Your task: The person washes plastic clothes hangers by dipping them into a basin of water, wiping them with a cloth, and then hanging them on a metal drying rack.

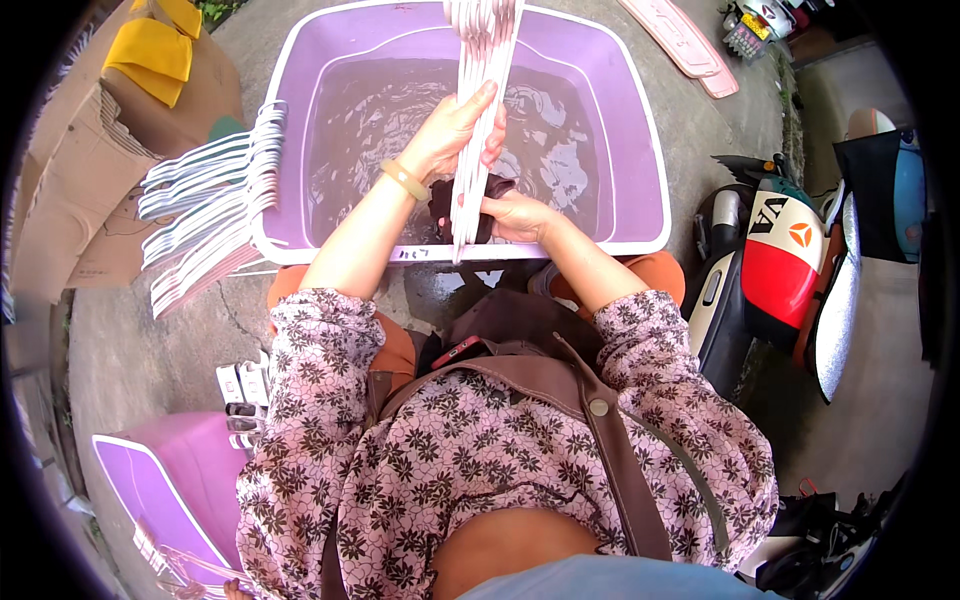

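Observation:
My left hand (pixel 452 128), with a pale bangle at its wrist, is closed round a bundle of white and pinkish clothes hangers (pixel 487 60). The bundle stands lengthwise over a purple tub (pixel 620 80) of murky water (pixel 390 110), its lower end near the front rim. My right hand (pixel 522 216) grips a dark wet cloth (pixel 446 208) pressed round the lower part of the hangers. Some of its fingers are hidden behind the cloth and hangers. More striped hangers (pixel 215 200) hook over the tub's left rim and fan outward.
Cardboard boxes (pixel 100 190) with a yellow cloth (pixel 150 60) stand at the left. A second purple tub (pixel 190 480) with hangers lies lower left, where another person's fingers (pixel 236 590) show. A red and white scooter (pixel 785 260) stands right; a pink lid (pixel 685 45) lies far right.

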`<state>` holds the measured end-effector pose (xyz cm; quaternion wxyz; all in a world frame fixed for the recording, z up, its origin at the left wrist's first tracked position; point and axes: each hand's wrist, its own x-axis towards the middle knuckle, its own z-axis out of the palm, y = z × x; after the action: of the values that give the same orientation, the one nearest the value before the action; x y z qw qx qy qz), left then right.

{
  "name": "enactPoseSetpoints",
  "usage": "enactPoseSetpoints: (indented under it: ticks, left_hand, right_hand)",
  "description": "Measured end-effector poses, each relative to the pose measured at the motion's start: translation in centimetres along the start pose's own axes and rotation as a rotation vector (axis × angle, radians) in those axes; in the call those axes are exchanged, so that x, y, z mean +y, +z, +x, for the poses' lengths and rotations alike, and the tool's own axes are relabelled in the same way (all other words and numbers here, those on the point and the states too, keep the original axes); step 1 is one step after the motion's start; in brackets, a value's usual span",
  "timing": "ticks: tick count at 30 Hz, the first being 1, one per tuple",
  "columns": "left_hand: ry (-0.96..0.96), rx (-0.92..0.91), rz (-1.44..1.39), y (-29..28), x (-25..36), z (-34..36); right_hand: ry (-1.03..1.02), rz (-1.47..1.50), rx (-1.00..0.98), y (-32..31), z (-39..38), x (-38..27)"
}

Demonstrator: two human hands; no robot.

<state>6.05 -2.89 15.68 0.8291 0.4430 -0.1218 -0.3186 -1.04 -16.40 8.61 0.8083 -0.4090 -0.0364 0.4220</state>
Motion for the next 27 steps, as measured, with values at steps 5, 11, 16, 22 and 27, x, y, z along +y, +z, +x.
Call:
enactPoseSetpoints:
  ticks: [5,11,16,22,27]
  left_hand:
    - [0.038,-0.023,0.079,-0.2,0.2,-0.2]
    - [0.043,0.148,0.255,-0.7,-1.3,0.4]
    - [-0.013,0.181,0.055,-2.9,-2.6,0.9]
    - [0.025,0.070,-0.136,-3.7,-1.7,1.2]
    - [0.034,-0.013,-0.128,-3.3,-1.0,0.9]
  right_hand:
    - [-0.184,-0.170,0.305,0.6,-1.4,0.1]
    - [-0.110,-0.411,0.712,-1.8,-4.1,-2.4]
    - [-0.331,-0.237,0.542,2.0,-4.7,-5.7]
    - [-0.350,0.087,0.341,-0.6,-4.4,-6.9]
    - [-0.306,-0.077,0.556,0.0,-2.8,-6.6]
